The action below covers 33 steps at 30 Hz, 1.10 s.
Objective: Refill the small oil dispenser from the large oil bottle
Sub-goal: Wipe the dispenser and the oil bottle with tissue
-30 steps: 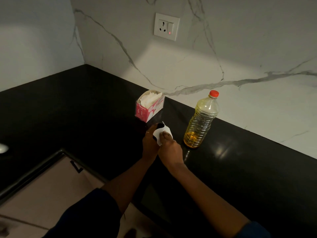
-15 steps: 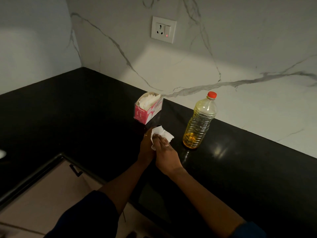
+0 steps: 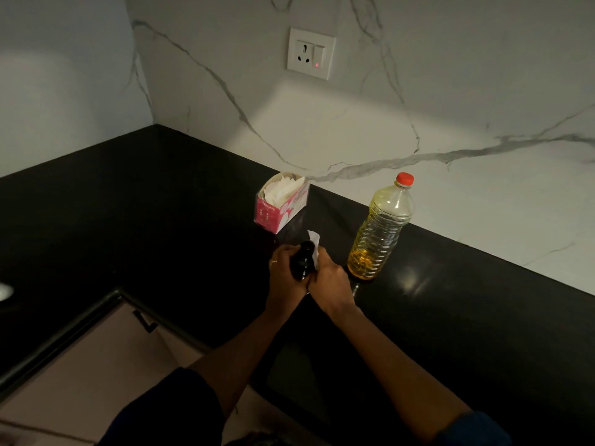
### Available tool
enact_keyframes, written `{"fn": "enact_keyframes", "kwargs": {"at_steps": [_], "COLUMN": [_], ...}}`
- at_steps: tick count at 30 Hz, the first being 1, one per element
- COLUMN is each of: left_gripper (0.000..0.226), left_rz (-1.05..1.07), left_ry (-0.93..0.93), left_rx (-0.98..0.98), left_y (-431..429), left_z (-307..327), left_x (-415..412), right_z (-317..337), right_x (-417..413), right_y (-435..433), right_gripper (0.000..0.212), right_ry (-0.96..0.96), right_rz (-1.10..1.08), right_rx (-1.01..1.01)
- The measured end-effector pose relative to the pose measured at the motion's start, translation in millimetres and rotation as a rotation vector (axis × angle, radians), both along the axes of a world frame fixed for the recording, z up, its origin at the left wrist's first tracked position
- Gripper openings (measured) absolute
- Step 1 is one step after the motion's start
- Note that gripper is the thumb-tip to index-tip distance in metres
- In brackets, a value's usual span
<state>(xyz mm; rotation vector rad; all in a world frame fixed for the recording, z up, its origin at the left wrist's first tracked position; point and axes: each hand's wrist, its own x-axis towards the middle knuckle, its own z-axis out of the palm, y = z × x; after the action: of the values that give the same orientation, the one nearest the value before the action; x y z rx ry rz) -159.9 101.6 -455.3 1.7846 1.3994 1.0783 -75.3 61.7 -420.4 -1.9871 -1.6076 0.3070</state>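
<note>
The small dark oil dispenser [image 3: 302, 260] stands on the black counter [image 3: 161, 220], tilted a little. My left hand [image 3: 283, 268] grips its left side. My right hand [image 3: 330, 278] holds a white tissue [image 3: 314, 244] against the dispenser's right side. The large clear oil bottle [image 3: 380, 230] with a red cap [image 3: 404, 178] stands upright just right of my hands, with a little yellow oil at its bottom. The dispenser's lower part is hidden behind my hands.
A pink tissue box [image 3: 280, 204] sits behind the dispenser near the marble wall. A wall socket [image 3: 310, 53] is above it. The counter's front edge and a cabinet handle [image 3: 145, 321] lie at lower left.
The tissue covered the dispenser's top before; now it has slid to the right side and the dark dispenser top shows. My right hand has moved slightly lower.
</note>
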Motion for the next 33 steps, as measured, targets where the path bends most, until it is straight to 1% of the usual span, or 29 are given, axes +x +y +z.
{"fn": "enact_keyframes", "kwargs": {"at_steps": [3, 5, 8, 11, 13, 15, 16, 18, 19, 21, 25, 29, 31, 33], "left_gripper": [0.052, 0.057, 0.052, 0.045, 0.042, 0.040, 0.040, 0.043, 0.046, 0.052, 0.051, 0.037, 0.040, 0.046], "left_rz": [-0.091, -0.152, -0.196, -0.142, -0.092, -0.085, -0.086, -0.085, -0.085, -0.088, -0.043, 0.005, 0.009, -0.028], "left_ry": [-0.036, -0.093, -0.197, -0.235, -0.193, -0.160, -0.132, -0.037, 0.000, 0.046, 0.044, -0.082, -0.111, -0.097], "left_rx": [0.016, -0.011, -0.160, -0.237, -0.213, -0.169, -0.143, -0.074, -0.047, -0.021, -0.004, 0.054, 0.050, 0.067], "left_y": [9, 13, 9, 9, 11, 13, 15, 18, 19, 22, 23, 17, 12, 10], "left_z": [-8, -9, -1, 5, 7, 7, 5, 1, -1, -4, -6, -4, -8, -13], "left_x": [-5, -8, -6, 2, 6, 9, 10, 10, 9, 8, 9, 11, 11, 12], "right_z": [-5, -9, -16, -18, -16, -15, -14, -17, -20, -23, -23, -22, -20, -19], "right_x": [3, 2, 0, -5, -10, -12, -13, -12, -12, -12, -8, 4, 8, 16], "right_y": [1, -1, -6, -11, -12, -12, -11, -7, -4, -2, -1, -2, 1, 6], "right_gripper": [0.035, 0.031, 0.039, 0.040, 0.032, 0.038, 0.040, 0.032, 0.032, 0.039, 0.041, 0.037, 0.033, 0.033], "right_ry": [0.003, -0.010, -0.072, -0.147, -0.239, -0.310, -0.322, -0.334, -0.340, -0.359, -0.319, -0.314, -0.247, -0.180], "right_rz": [0.025, 0.032, 0.017, 0.019, 0.043, 0.062, 0.066, 0.070, 0.066, 0.061, 0.049, 0.042, 0.002, -0.020], "right_rx": [0.025, 0.063, 0.107, 0.161, 0.225, 0.257, 0.256, 0.246, 0.245, 0.224, 0.238, 0.212, 0.177, 0.159]}}
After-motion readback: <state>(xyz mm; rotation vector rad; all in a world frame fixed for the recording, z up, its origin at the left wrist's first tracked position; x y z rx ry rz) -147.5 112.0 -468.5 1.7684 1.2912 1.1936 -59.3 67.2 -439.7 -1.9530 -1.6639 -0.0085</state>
